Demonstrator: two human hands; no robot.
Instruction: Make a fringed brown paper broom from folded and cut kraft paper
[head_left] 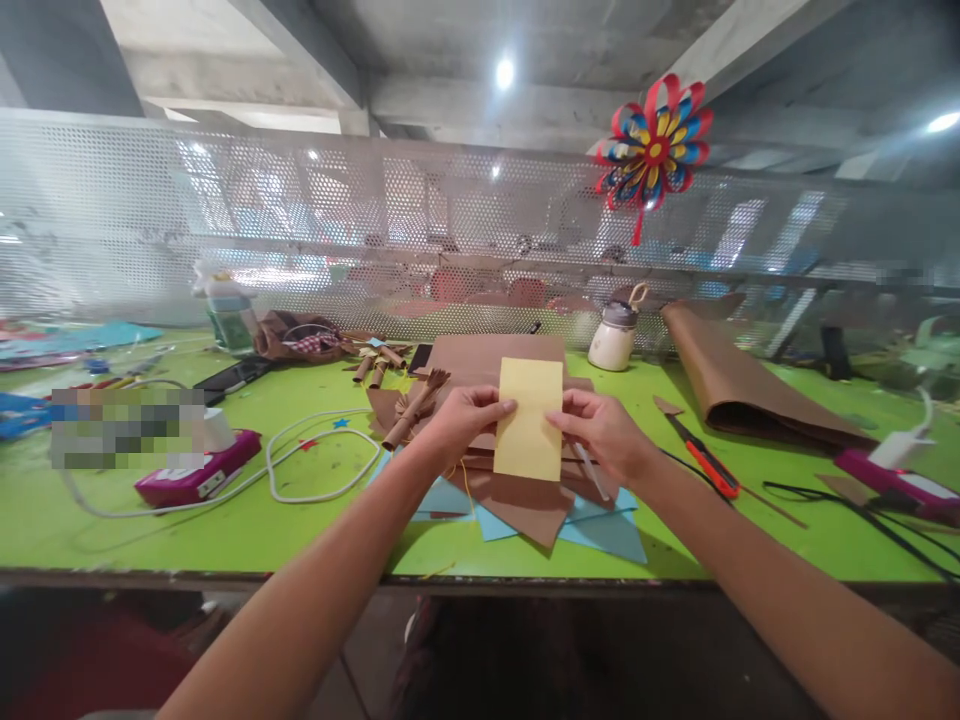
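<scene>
A pale yellow paper rectangle [529, 415] is held upright above the green table [225, 520]. My left hand [459, 420] pinches its left edge and my right hand [604, 432] pinches its right edge; both are closed on it. A thin white stick [596, 478] pokes out below my right hand. Under the yellow sheet lie brown paper sheets [525, 500] on light blue sheets [611, 530]. Small rolled brown paper tubes [409, 410] lie just left of my left hand.
An orange utility knife [709, 465] lies right of my hands. A large brown paper roll [739, 385] and a white jar [615, 335] stand behind. Pink devices [199, 478] [900, 485] with cables sit at both sides. A perforated metal screen [300, 220] carries a paper pinwheel [654, 148].
</scene>
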